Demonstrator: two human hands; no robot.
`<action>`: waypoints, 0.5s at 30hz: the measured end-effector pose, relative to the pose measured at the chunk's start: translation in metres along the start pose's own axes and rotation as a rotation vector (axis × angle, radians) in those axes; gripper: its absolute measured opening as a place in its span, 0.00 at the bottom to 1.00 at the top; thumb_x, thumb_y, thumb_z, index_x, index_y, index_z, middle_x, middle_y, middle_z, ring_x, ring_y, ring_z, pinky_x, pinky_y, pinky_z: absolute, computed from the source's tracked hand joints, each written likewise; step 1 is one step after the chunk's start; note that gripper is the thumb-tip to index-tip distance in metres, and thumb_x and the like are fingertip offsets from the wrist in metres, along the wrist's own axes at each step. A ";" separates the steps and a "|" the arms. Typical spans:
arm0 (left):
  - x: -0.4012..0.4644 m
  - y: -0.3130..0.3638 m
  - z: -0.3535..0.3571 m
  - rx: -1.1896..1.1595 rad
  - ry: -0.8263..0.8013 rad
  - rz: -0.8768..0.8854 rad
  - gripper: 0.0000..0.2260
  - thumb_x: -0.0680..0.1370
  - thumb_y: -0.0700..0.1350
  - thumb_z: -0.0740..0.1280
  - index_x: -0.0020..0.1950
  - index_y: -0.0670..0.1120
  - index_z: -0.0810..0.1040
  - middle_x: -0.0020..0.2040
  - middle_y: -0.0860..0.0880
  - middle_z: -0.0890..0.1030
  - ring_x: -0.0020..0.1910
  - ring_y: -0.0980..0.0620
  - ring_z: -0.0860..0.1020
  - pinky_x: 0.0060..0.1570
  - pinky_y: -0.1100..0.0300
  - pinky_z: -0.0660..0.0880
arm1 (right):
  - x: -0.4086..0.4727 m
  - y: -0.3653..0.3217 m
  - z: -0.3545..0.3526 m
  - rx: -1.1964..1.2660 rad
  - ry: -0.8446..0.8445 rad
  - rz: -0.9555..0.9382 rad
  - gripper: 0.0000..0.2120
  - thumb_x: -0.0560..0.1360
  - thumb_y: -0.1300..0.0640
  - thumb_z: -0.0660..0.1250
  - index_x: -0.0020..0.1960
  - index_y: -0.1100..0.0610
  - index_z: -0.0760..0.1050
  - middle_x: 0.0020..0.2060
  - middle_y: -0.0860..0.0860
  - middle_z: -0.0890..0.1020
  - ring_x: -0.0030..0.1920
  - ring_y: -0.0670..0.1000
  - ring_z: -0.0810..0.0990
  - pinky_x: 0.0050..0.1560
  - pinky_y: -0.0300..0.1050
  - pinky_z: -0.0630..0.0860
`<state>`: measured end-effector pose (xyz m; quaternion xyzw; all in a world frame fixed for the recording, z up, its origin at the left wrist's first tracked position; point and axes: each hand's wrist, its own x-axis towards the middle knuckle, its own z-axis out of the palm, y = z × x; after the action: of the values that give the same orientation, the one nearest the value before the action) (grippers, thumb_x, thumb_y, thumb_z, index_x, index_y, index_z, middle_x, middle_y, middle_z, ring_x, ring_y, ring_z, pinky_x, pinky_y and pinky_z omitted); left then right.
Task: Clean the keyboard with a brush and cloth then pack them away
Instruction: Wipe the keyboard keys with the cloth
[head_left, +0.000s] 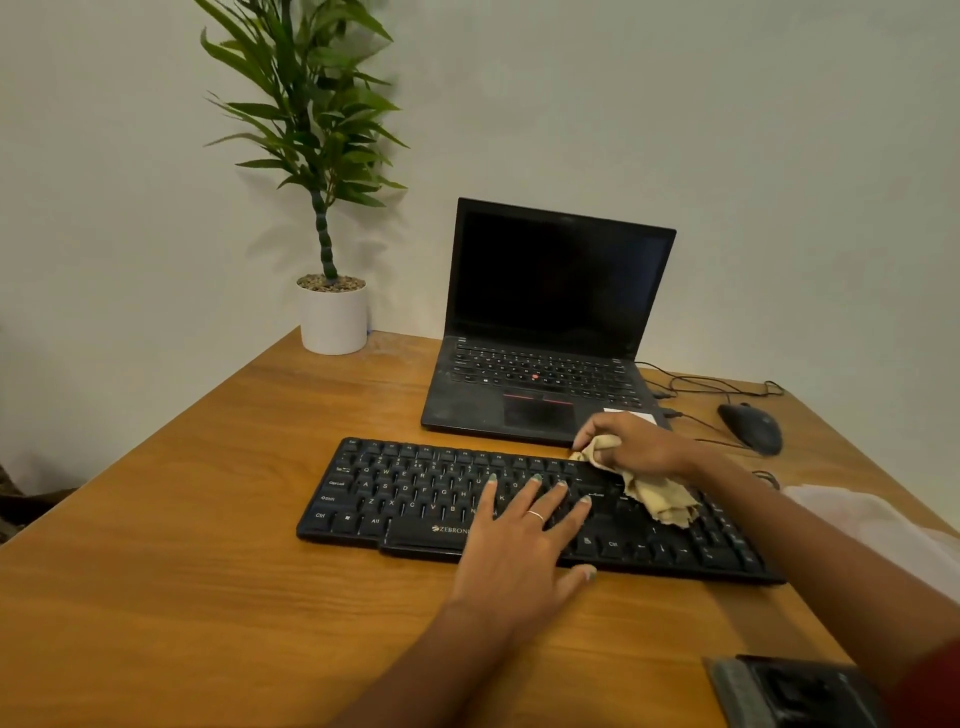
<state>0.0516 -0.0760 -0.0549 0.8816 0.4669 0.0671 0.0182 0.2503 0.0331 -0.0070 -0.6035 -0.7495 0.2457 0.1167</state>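
1. Left hand (524, 540) laid flat on the keyboard (415, 493), fingers straight and spread, fingertips resting on the middle key rows, thumb stretched out along the near edge. Thin ring on one finger. Nothing gripped.
2. Right hand (631, 447) at the keyboard's far edge, right of centre, fingers curled round a bunched tan cloth (660, 499). Loose end of the cloth trailing down over the keys toward the keyboard's right part.
3. Keyboard black, lying on the wooden table (208, 545), long side roughly across the view, slightly angled.
4. Just behind the keyboard: open black laptop (550, 322), screen dark, its front edge close to the right hand's knuckles.
5. Right of the keyboard and farther back: black mouse (750, 427) with thin cables (701, 384) running behind it toward the laptop.
6. Well behind and left of the keyboard: green plant in a white pot (332, 322) at the table's far corner, against the wall.
7. Nearer than the keyboard, at the table's right front corner: dark box-like thing (795, 693), partly cut off; cannot tell what it is.
8. No brush identifiable.
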 end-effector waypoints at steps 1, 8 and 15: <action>0.004 0.001 0.001 0.004 0.010 0.005 0.29 0.81 0.65 0.48 0.79 0.59 0.42 0.80 0.53 0.46 0.79 0.51 0.42 0.75 0.42 0.36 | -0.004 0.006 -0.005 -0.014 -0.011 0.011 0.12 0.75 0.67 0.61 0.54 0.55 0.76 0.52 0.48 0.76 0.54 0.45 0.73 0.48 0.31 0.68; 0.006 0.002 0.007 -0.009 0.019 0.010 0.28 0.81 0.65 0.46 0.78 0.61 0.41 0.80 0.54 0.45 0.78 0.52 0.38 0.75 0.43 0.37 | -0.048 0.052 -0.049 -0.166 -0.054 0.138 0.12 0.73 0.68 0.63 0.50 0.54 0.76 0.53 0.52 0.76 0.54 0.51 0.74 0.54 0.44 0.72; 0.006 0.003 0.004 -0.038 0.052 -0.007 0.27 0.82 0.64 0.47 0.78 0.61 0.43 0.80 0.55 0.47 0.78 0.53 0.42 0.76 0.45 0.38 | -0.036 0.030 -0.028 -0.118 0.028 0.109 0.16 0.73 0.70 0.59 0.52 0.53 0.78 0.53 0.46 0.76 0.54 0.47 0.73 0.49 0.37 0.70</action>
<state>0.0579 -0.0726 -0.0584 0.8773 0.4690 0.0989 0.0228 0.2983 0.0090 0.0061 -0.6527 -0.7271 0.1984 0.0780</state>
